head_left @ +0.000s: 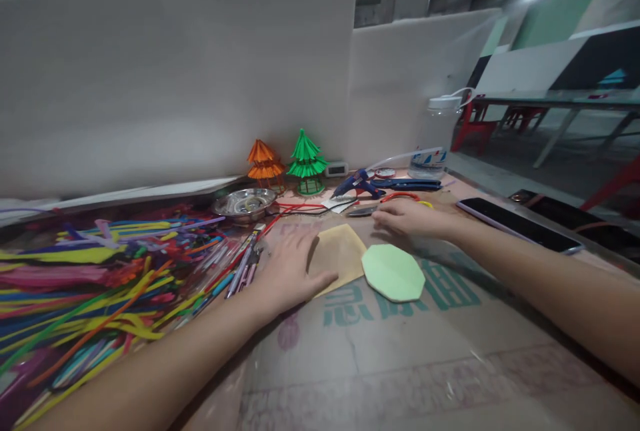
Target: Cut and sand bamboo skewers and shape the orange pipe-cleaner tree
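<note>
My left hand (294, 269) rests on the table with its fingers spread and the thumb stretched to the right. It lies over the left part of a tan sheet of paper or card (343, 254) and holds nothing. Beside that sheet, slightly overlapping its right corner, is a light green octagonal piece (393, 273). My right hand (407, 219) is low behind the green piece, its fingers loosely bent and apart from any firm grip. Just behind those fingers lies a pair of scissors (363, 211) with red and yellow on the handles, partly hidden by the hand.
Colourful pipe cleaners (90, 284) and pens (245, 271) cover the left. Behind stand a metal bowl (245, 204), orange (265, 165) and green (307, 161) pagoda-like models, a blue glue gun (357, 183), pliers (407, 185) and a bottle (433, 137). A phone (517, 224) lies right.
</note>
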`<state>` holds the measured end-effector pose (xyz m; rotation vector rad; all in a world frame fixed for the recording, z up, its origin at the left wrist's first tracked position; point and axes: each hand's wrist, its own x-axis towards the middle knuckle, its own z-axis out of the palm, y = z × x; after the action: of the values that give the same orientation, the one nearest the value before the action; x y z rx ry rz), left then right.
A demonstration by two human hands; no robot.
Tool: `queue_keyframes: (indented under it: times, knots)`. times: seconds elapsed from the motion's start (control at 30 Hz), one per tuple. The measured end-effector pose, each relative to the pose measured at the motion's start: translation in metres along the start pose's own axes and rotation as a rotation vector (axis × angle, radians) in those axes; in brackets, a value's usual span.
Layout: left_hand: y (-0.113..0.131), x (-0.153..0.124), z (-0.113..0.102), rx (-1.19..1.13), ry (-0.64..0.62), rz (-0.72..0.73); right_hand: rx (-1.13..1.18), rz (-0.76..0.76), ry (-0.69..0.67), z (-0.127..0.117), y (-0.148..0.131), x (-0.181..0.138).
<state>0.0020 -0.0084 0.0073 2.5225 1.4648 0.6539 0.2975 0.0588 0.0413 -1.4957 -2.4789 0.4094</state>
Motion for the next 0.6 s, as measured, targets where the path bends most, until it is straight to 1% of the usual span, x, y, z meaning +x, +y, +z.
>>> queue_keyframes:
  times: [0.07,0.17,0.23,0.3,0.33,0.4,0.43,0.53,0.6]
  knots:
    - [0.001,0.000,-0.004,0.051,-0.059,-0.011,-0.100,0.021,0.061,0.010,-0.003,0.002]
    - [0.002,0.001,-0.007,0.040,-0.059,-0.016,-0.195,0.049,0.115,0.025,-0.008,0.001]
    - [0.001,0.002,-0.008,-0.038,-0.025,-0.007,-0.238,0.042,0.130,0.030,-0.009,0.000]
    - [-0.002,0.005,-0.012,-0.151,0.044,-0.005,-0.265,0.032,0.133,0.031,-0.009,-0.001]
    - [-0.004,0.007,-0.017,-0.207,0.087,-0.030,-0.274,0.028,0.133,0.031,-0.008,-0.001]
    - [-0.014,0.015,-0.034,-0.288,0.168,-0.141,-0.283,0.024,0.130,0.031,-0.007,0.000]
    - [-0.020,0.020,-0.045,-0.306,0.210,-0.231,-0.286,0.022,0.128,0.031,-0.006,0.000]
    - [-0.049,0.038,-0.085,-0.239,0.305,-0.373,-0.289,0.019,0.131,0.032,-0.005,0.002]
    - [-0.073,0.050,-0.104,-0.144,0.327,-0.442,-0.291,0.018,0.141,0.033,-0.004,0.002]
